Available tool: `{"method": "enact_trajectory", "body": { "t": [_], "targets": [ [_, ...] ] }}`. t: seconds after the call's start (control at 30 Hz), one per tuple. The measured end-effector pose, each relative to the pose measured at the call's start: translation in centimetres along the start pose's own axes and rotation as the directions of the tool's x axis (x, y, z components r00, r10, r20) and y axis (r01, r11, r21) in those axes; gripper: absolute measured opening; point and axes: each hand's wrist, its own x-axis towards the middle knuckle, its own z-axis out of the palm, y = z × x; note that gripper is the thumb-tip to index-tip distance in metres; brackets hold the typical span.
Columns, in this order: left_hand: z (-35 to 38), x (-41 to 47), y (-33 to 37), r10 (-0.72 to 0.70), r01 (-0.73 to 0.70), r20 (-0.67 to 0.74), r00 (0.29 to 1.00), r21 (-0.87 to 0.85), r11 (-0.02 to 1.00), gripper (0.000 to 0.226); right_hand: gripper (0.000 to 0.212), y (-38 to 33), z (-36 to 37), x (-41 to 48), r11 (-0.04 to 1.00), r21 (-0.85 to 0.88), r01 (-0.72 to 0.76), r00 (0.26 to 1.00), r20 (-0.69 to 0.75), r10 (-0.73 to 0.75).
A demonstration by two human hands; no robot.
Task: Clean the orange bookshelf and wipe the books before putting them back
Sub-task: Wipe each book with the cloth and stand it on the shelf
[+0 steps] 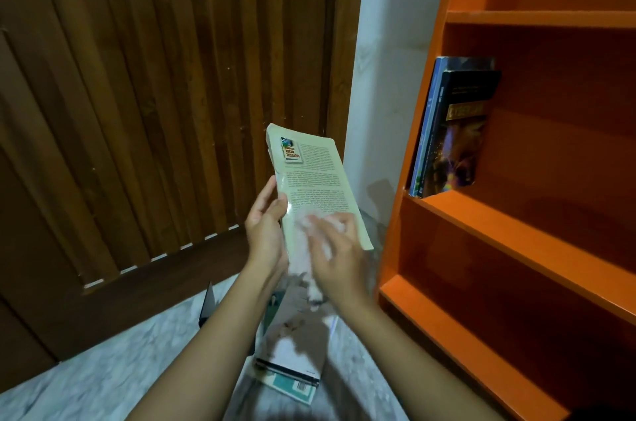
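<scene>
Slatted wooden door (155, 93) behind, marble floor (103, 369) below. Orange bookshelf (537, 18) at right; a few books (454, 131) lean against its left wall, middle shelf. Stack of books (292, 358) on floor. Cream paperback (313, 172) held up, left hand (266, 228) clamped on its lower left edge. Right hand (339, 259) presses white cloth (304, 241) on cover; blurred, grip unclear.

Orange bookshelf (516, 18), cream book (316, 179), white cloth (316, 231), brown slatted door (155, 93).

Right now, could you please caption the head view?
Left hand holds a pale book; right hand wipes it with a white cloth beside the orange bookshelf.
</scene>
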Motion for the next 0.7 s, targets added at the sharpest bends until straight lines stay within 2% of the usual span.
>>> {"method": "enact_trajectory", "body": {
  "t": [0.07,0.1,0.17,0.23,0.27,0.33,0.4,0.53,0.6,0.7],
  "targets": [
    [-0.3,0.1,0.1,0.001,-0.001,0.002,1.0,0.005,1.0,0.036,0.021,0.5,-0.1,-1.2,0.967,-0.071,0.247,0.966,0.103,-0.239],
    [-0.5,0.0,0.2,-0.002,0.002,0.009,1.0,-0.007,1.0,0.037,0.022,1.3,-0.7,-1.1,0.954,-0.095,0.283,0.957,0.089,-0.275],
    [-0.9,0.0,0.7,-0.005,0.006,0.037,0.999,-0.016,1.0,0.037,0.023,3.1,-1.9,-0.2,0.985,-0.105,0.14,0.989,-0.034,-0.145],
    [-1.2,0.0,1.2,0.007,-0.007,0.075,0.997,0.006,1.0,0.037,0.021,4.6,-3.0,1.2,0.991,-0.001,-0.136,0.984,-0.115,0.135],
    [-1.4,-0.1,1.3,0.01,-0.011,0.091,0.996,0.01,1.0,0.037,0.02,5.2,-3.6,2.1,0.961,0.121,-0.25,0.959,-0.104,0.262],
    [-1.5,-0.4,1.4,0.002,-0.001,0.119,0.993,-0.01,1.0,0.037,0.022,5.8,-4.8,3.8,0.83,0.421,-0.365,0.912,-0.017,0.41],
    [-1.6,-0.6,1.5,-0.005,0.009,0.154,0.988,-0.028,1.0,0.038,0.028,5.4,-6.0,4.9,0.722,0.573,-0.388,0.903,0.08,0.422],
    [-1.1,-0.9,1.7,-0.011,0.022,0.235,0.972,-0.043,0.999,0.038,0.055,5.0,-6.0,5.4,0.661,0.589,-0.465,0.885,0.278,0.374],
    [-0.9,-0.8,1.7,-0.015,0.026,0.263,0.965,-0.038,0.999,0.037,0.068,5.1,-6.0,5.1,0.54,0.64,-0.547,0.836,0.383,0.394],
    [-1.1,-0.6,1.4,-0.033,0.043,0.284,0.958,-0.03,0.999,0.039,0.063,5.1,-6.4,4.6,0.424,0.697,-0.578,0.814,0.456,0.359]
  ]
}}
